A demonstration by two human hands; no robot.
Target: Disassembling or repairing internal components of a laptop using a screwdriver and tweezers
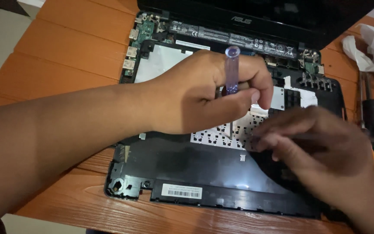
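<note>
Screwdriver (232, 71) upright in left hand (204, 93), mid-laptop (187, 167).

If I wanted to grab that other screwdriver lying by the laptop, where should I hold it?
Hold the spare screwdriver by its thick black handle, coming down from above. It lies flat on the wooden table, right of the opened laptop, so its top is free. The thin shaft would probably slip between your fingers.
</note>
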